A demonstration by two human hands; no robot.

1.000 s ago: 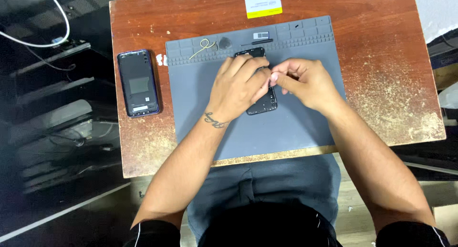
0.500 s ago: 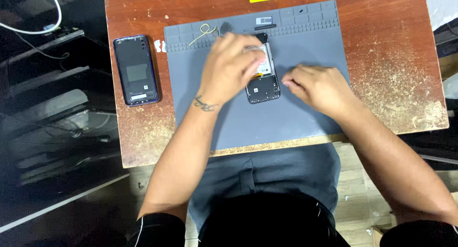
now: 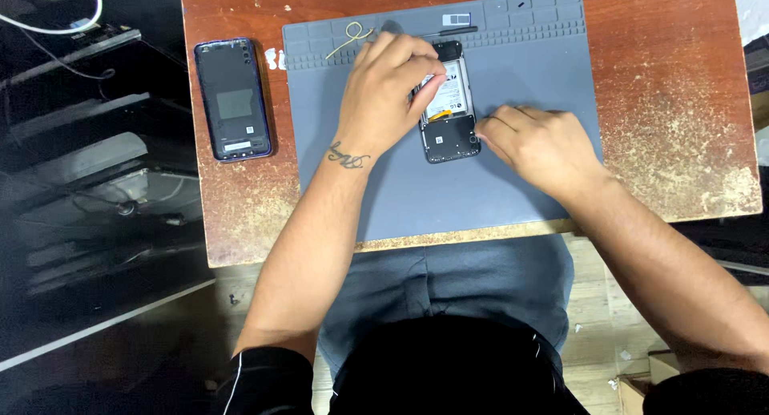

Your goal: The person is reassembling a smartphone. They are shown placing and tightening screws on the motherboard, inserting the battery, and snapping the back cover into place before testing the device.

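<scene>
We note a worn wooden table (image 3: 657, 118), its varnish scuffed pale toward the right and near edges, bearing a grey work mat (image 3: 521, 183) that covers most of its middle. On the bare wood left of the mat lies a detached dark phone back cover (image 3: 233, 98), inner face up, well apart from both hands. Near the mat's centre lies the opened phone (image 3: 448, 110), back removed, with its light battery and dark lower board exposed. Our left hand (image 3: 390, 90) rests over the phone's upper left side, fingers curled down onto its edge and pinning it to the mat; what the fingertips pinch, if anything, we cannot tell. Our right hand (image 3: 538, 141) sits just beside the phone's lower right corner, fingers closed together in a pinch at that corner, possibly on a small tool or part too small to make out. We judge the step to be disassembly of the phone's interior at the lower board; the next move would call for steady bracing and fine fingertip control. The mat's moulded compartments along the top rim hold little: a pale looped wire (image 3: 346, 40) at upper left, a slim dark tool (image 3: 455, 31) and a small white piece (image 3: 456, 19) beside it; the other cells appear empty.
</scene>
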